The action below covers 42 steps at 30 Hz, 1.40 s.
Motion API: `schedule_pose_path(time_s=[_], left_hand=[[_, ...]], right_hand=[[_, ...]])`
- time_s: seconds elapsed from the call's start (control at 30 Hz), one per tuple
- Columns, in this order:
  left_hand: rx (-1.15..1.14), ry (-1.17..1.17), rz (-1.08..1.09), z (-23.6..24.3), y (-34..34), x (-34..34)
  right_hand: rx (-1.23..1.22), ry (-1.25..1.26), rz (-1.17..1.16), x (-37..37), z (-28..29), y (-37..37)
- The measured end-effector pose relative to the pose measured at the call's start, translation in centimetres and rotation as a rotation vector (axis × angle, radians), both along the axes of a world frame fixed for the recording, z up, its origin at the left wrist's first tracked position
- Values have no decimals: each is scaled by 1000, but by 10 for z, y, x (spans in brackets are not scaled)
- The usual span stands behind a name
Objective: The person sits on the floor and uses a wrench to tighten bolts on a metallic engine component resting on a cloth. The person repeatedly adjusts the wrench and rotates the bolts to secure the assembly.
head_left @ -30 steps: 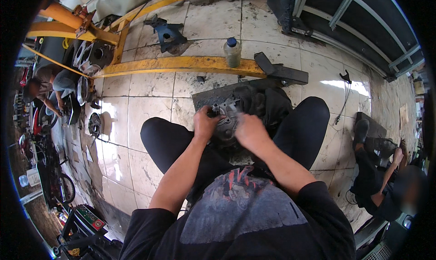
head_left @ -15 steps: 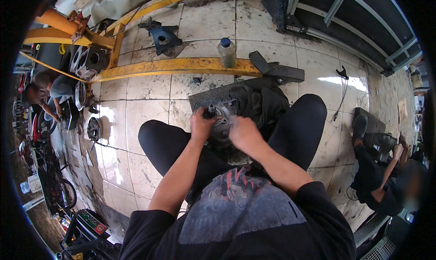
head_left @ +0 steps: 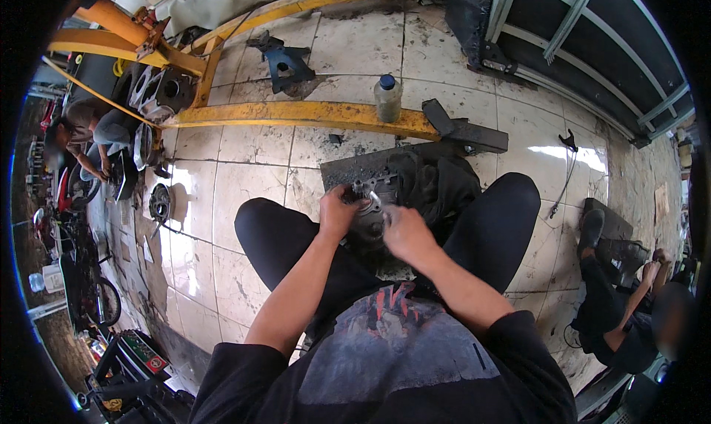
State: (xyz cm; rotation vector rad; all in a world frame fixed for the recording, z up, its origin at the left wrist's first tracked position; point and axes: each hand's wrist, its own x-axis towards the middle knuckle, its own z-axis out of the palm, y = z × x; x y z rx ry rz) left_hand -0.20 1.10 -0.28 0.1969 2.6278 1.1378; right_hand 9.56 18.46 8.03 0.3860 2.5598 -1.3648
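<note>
Between my knees sits a grey metal engine part [head_left: 368, 228] with round openings and machined faces. My left hand [head_left: 338, 214] is closed at its upper left side, fingers and thumb curled against the metal; it seems to steady the part. At the right side of the part, my right hand [head_left: 407, 233] is closed and slightly blurred. A short silvery tool [head_left: 375, 200] sticks out above its fingers toward the part; its exact kind cannot be made out. Dark crumpled cloth [head_left: 437, 183] lies just beyond, beside the part.
A bottle with a blue cap [head_left: 387, 102] stands by the yellow steel frame [head_left: 281, 115]. Beyond lies a dark blue metal bracket [head_left: 283, 62]. A dirty grey slab [head_left: 344, 168] lies under the cloth. A cable [head_left: 563, 176] rests on the tiles at right. Other people work at both sides.
The whole view has shifted, so things appear slightly to the right and lower. My right hand has turned a little, and the silvery tool above its fingers shows more clearly.
</note>
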Motion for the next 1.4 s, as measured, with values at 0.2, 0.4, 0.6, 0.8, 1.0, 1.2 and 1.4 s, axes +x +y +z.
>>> schedule_pose_path(time_s=[0.2,0.4,0.6,0.8,1.0,1.2,1.4], left_hand=[[-58,-84,-21,16,4,-1],[-44,-41,8,0,0,-2],[31,-56,28,-7,-3,-2],[-24,-34,12,-4,-3,-1],[-56,-74,11,2,2,-2],[-28,-17,14,1,2,0],[-38,-22,1,0,0,0]], right_hand=[[46,35,-73,4,-6,0],[71,-57,-15,0,0,-16],[-67,3,-77,4,-5,-6],[-13,-42,-90,-2,-8,5],[-1,29,-143,-7,-10,26],[-66,7,-36,1,-3,10],[14,-68,-139,-11,-16,29]])
